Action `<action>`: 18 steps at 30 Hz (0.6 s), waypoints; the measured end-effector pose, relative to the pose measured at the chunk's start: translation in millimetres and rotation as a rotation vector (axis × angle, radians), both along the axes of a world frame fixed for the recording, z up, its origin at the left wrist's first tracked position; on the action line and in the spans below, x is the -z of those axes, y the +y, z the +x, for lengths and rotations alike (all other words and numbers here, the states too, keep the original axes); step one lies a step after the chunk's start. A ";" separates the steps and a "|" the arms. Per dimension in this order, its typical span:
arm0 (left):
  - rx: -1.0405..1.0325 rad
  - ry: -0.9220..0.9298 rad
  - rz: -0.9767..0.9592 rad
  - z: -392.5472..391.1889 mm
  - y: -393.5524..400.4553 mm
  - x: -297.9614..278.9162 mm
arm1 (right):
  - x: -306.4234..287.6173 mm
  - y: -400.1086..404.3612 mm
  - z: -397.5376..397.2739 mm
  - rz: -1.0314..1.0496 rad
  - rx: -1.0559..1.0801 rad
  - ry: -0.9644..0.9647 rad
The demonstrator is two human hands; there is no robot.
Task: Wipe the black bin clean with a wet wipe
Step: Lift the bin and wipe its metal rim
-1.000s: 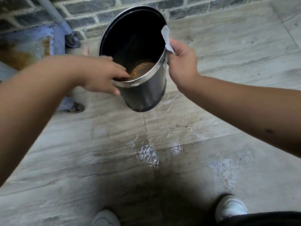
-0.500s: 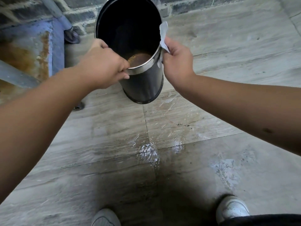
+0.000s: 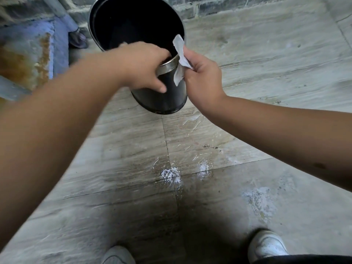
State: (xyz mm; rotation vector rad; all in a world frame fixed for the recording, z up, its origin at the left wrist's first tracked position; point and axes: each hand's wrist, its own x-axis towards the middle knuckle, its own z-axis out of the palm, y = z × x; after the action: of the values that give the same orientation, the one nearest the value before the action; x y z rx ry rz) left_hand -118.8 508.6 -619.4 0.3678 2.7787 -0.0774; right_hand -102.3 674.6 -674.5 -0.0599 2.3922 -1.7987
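Bin [image 3: 163,96] between hands — wipe [image 3: 180,58] at its right.

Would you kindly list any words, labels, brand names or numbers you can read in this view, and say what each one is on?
None: no readable text appears anywhere in this view.
The black bin shows no label or brand on its visible side.
The wet wipe in the right hand is plain white.
The white shoes show no legible marking.
The left hand hides part of the bin's rim.
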 end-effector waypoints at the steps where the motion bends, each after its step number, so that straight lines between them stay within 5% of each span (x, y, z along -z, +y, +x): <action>1: 0.043 -0.010 -0.051 -0.4 -18.6 -3.6 | 0.9 0.4 0.5 -0.003 -0.002 -0.001; 7: 0.065 0.309 0.014 14.1 -81.2 9.0 | 3.0 0.6 5.3 -0.087 0.009 0.018; 13: 0.139 0.372 -0.043 16.4 -61.7 12.6 | 3.1 2.1 -11.4 -0.046 0.131 0.018; 18: -0.045 0.362 -0.036 18.4 -0.8 15.3 | 7.5 10.7 -22.8 -0.032 0.176 0.008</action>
State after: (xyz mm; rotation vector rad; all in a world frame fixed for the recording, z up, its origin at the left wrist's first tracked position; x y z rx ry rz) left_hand -100.4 507.9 -634.7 0.3068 3.1359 -0.2019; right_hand -125.1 685.3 -682.0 0.1446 2.4433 -1.9137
